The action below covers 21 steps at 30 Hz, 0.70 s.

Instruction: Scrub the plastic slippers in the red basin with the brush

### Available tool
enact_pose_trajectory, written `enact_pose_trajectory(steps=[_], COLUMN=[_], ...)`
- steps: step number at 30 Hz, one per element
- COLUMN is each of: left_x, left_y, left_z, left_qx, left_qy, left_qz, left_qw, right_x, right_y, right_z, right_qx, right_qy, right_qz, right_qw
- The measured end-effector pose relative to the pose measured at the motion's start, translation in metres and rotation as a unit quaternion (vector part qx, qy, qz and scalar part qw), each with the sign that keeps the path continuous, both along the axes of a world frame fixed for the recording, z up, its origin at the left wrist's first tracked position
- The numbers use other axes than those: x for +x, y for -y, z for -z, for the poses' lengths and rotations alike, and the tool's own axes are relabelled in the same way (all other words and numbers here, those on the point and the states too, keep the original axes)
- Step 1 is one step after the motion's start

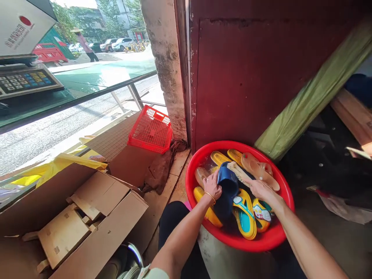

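Observation:
A round red basin (193, 211) holds water and several sandals. My left hand (212, 186) is closed on the side of a dark blue slipper (228, 179), near the basin's middle. In my right hand (260, 190) is the handle of a pale scrubbing brush (238, 172), whose head lies beside the blue slipper's strap. Yellow sandals with teal and white decorations (244, 213) rest below the hands. Beige sandals (258, 170) lie at the basin's upper right, and yellow soles (220, 158) show along its far side.
A red plastic crate (151, 130) stands on cardboard beyond the basin to the left. An open cardboard box (116, 221) with wooden pieces is at the lower left. A dark red panel (232, 77) rises behind the basin, beside a slanted green-yellow wrapped bundle (308, 100).

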<state>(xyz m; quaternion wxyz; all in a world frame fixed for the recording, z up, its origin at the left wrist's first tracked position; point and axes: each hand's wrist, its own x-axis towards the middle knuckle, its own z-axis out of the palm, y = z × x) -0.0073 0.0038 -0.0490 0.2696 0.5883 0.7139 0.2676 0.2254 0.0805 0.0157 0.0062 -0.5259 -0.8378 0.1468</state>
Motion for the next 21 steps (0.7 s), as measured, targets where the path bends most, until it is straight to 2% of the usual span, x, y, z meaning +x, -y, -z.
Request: enact_pose_trajectory(steps=[1, 4, 6, 8, 11, 16, 18, 21], left_x=[0.001, 0.004, 0.007, 0.010, 0.015, 0.011, 0.004, -0.009], left_y=[0.000, 0.001, 0.002, 0.004, 0.006, 0.015, 0.020, 0.030], left_z=[-0.001, -0.005, -0.007, -0.009, -0.011, -0.017, -0.020, -0.024], left_qx=[0.000, -0.001, 0.009, 0.036, 0.082, 0.115, 0.122, 0.132], left_qy=[0.001, 0.001, -0.010, -0.029, -0.040, -0.045, -0.054, -0.071], left_qz=[0.001, -0.003, -0.012, -0.011, 0.010, 0.002, -0.023, -0.029], left_qw=[1.000, 1.000, 1.000, 0.999, 0.996, 0.992, 0.991, 0.988], right_x=[0.016, 0.061, 0.080, 0.081, 0.048, -0.032, -0.050, -0.058], right_y=[0.005, 0.022, 0.037, 0.054, 0.077, 0.088, 0.086, 0.083], right_z=[0.006, 0.026, 0.039, 0.050, 0.059, 0.063, 0.065, 0.074], right_qx=[-0.006, -0.013, -0.026, -0.044, -0.031, 0.054, 0.067, 0.076], right_qy=[0.038, 0.080, 0.055, -0.015, -0.115, -0.159, -0.169, -0.174], right_qz=[-0.015, 0.027, 0.046, 0.075, 0.078, 0.063, 0.054, 0.038], right_qw=[0.999, 0.996, 0.997, 0.996, 0.990, 0.984, 0.982, 0.981])
